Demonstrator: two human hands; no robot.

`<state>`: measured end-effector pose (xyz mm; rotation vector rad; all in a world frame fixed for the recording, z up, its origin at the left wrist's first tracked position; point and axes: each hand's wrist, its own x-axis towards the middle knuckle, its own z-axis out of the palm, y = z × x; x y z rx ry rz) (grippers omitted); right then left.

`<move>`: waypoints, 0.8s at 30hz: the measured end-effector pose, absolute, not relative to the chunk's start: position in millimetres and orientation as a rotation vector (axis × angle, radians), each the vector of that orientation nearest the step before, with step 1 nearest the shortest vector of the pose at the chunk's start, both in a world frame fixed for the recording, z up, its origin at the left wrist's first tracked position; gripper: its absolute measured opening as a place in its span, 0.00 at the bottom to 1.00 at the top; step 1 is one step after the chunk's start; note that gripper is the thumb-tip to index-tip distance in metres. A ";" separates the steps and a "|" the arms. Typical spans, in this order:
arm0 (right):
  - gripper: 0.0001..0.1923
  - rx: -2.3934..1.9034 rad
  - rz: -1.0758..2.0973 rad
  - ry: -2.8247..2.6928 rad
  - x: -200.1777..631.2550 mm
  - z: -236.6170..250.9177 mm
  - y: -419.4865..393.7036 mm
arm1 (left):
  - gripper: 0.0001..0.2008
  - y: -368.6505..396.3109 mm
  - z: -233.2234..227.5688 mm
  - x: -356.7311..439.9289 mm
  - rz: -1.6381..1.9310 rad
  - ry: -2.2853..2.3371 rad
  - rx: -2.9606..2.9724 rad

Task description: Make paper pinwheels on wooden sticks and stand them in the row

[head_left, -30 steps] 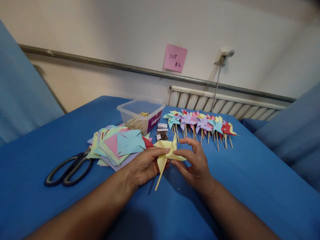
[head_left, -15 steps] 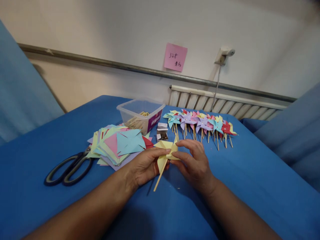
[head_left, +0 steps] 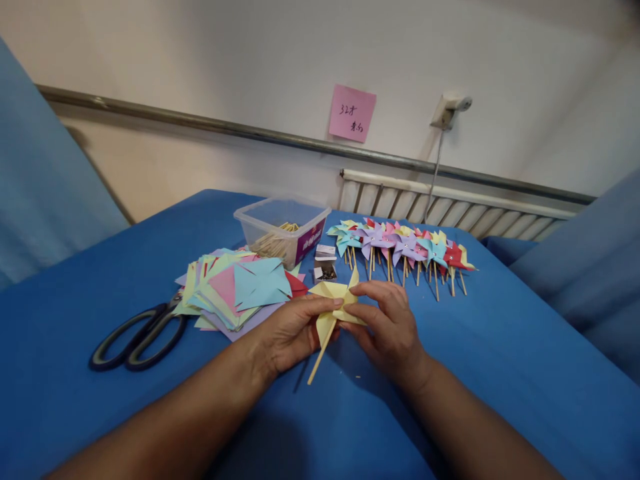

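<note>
Blue table, yellow pinwheel pinched between left hand, right hand fingers

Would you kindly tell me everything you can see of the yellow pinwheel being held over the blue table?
The yellow pinwheel is pale yellow paper folded into pointed vanes on a thin, light wooden stick. The stick slants down and to the left, its lower end close to the blue cloth. The left hand and the right hand both pinch the paper near its middle, so the centre is hidden. One vane points up, another toward the stack of paper squares.
</note>
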<state>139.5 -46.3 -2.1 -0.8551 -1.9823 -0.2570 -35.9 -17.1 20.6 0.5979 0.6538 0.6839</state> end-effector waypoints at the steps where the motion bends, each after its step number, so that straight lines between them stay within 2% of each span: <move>1: 0.10 -0.861 -0.239 -1.983 139.4 -2.2 -46.6 | 0.09 -16.9 19.9 -36.0 0.679 0.638 0.602; 5: 0.09 -0.876 -0.195 -1.975 139.1 -3.3 -47.5 | 0.12 -16.5 18.2 -36.2 0.660 0.613 0.610; 14: 0.06 -0.868 -0.243 -1.959 137.3 -4.1 -47.9 | 0.09 -19.4 24.5 -35.2 0.666 0.687 0.599; 21: 0.16 -0.881 -0.231 -1.973 137.9 -2.5 -49.2 | 0.10 -19.1 22.1 -34.8 0.689 0.659 0.615; 24: 0.14 -0.865 -0.220 -1.955 137.2 -2.7 -50.5 | 0.10 -18.9 20.9 -34.7 0.691 0.648 0.614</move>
